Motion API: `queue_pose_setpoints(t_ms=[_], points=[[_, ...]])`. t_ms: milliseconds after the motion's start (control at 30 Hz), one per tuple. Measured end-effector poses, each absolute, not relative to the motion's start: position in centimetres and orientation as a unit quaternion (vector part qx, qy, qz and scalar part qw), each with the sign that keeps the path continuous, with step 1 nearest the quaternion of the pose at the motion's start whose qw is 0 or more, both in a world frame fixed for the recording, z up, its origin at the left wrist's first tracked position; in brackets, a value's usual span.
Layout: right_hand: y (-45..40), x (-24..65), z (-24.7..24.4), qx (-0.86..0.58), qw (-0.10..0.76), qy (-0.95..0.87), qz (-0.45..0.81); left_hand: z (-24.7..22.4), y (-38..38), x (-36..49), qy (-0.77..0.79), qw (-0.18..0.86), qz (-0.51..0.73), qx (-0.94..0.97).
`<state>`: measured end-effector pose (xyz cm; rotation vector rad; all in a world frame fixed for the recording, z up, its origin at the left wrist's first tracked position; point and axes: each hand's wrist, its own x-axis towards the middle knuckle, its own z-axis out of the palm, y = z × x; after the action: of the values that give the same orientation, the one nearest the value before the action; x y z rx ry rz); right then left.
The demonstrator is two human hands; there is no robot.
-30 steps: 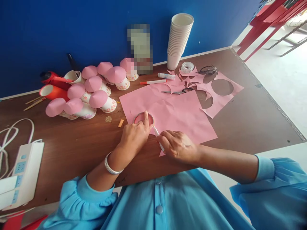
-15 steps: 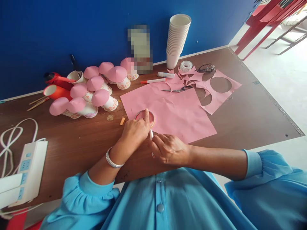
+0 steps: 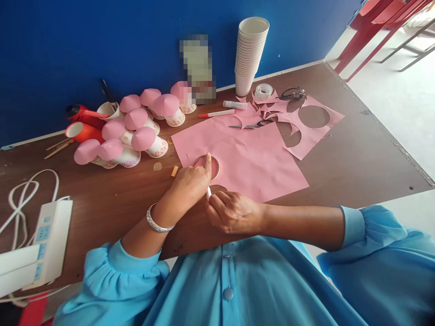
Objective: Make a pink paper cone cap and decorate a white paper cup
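My left hand [image 3: 193,181] presses a thin round ring [image 3: 219,168] flat on the pink paper sheet [image 3: 251,158], near its lower left edge, with the index finger stretched across it. Just right of and below it, my right hand [image 3: 236,211] is closed around a white pen [image 3: 208,194], whose upper end is hidden beside my left hand. Scissors [image 3: 248,127], a glue stick [image 3: 235,105] and a red-and-white marker [image 3: 217,113] lie along the sheet's top edge. Cut pink paper with round holes [image 3: 306,144] is to the right.
Several paper cups with pink cone tops [image 3: 143,138] stand at the left, by an orange cup [image 3: 84,132]. A tall stack of white cups [image 3: 252,54] is near the blue wall, beside a tape roll [image 3: 263,91]. A power strip [image 3: 52,240] with cables occupies the lower left.
My right hand and the pen have moved slightly left, the pen's visible end now lying more beneath my left hand. The ring stays under my left hand. The view has shifted a little.
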<state>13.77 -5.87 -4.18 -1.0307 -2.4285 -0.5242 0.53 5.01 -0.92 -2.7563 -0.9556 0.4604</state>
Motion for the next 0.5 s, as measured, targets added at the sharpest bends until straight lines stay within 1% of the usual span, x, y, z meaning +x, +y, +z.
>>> queue_pose_setpoints(t_ms=[200, 367, 433, 500], points=[[-6.3, 14.6, -3.0, -0.348, 0.264, -0.886, -0.156, -0.8, 5.1, 0.6, -0.326, 0.081, 0.169, -0.927], [-9.5, 19.2, -0.3, -0.355, 0.297, -0.881, -0.095, -0.5, 5.4, 0.6, -0.326, 0.027, 0.181, -0.928], [-9.7, 21.4, 0.3, -0.396, 0.323, -0.854, -0.098, -0.6, 5.5, 0.5, -0.333, 0.015, 0.187, -0.924], [-8.5, 22.9, 0.4, -0.489, 0.34, -0.8, -0.079, -0.8, 5.5, 0.4, -0.335, 0.011, 0.191, -0.923]])
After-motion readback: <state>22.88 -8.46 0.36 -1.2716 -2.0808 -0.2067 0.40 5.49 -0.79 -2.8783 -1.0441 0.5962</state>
